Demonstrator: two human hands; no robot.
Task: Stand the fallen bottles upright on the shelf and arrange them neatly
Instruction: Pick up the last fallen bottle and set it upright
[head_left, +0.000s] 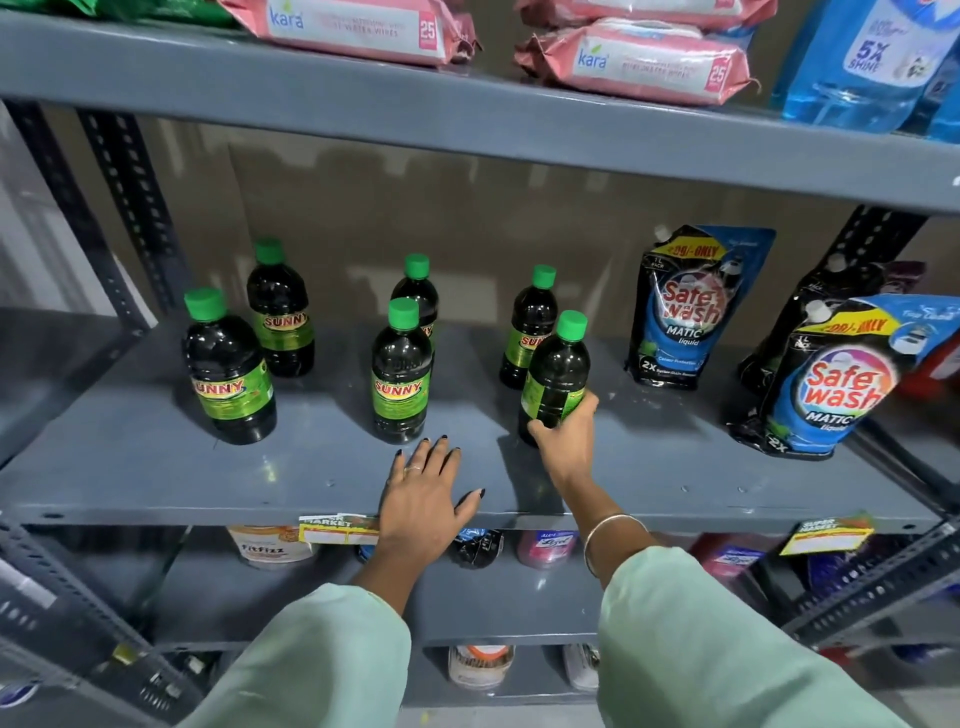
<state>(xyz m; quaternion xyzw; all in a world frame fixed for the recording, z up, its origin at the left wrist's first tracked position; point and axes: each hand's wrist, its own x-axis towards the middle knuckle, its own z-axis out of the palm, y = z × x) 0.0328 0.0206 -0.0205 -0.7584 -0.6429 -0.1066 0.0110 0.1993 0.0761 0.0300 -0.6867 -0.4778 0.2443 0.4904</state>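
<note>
Two pale green sleeves (727, 649) reach in from the bottom edge toward the grey metal shelf (156, 483). The right hand (569, 436) wraps thumb and fingers around the lower body of a dark bottle (556, 374) with a green cap and green label, standing at the front right of the group. The left hand (423, 499) lies flat and spread on the shelf's front edge, holding nothing, fingertips just short of the front middle bottle (401, 371). Six such bottles stand upright in three loose pairs; several labels read SUNNY. To the right stand blue and black Safe wash pouches (691, 312). Pink wipe packs (639, 65) lie on the shelf above.
</note>
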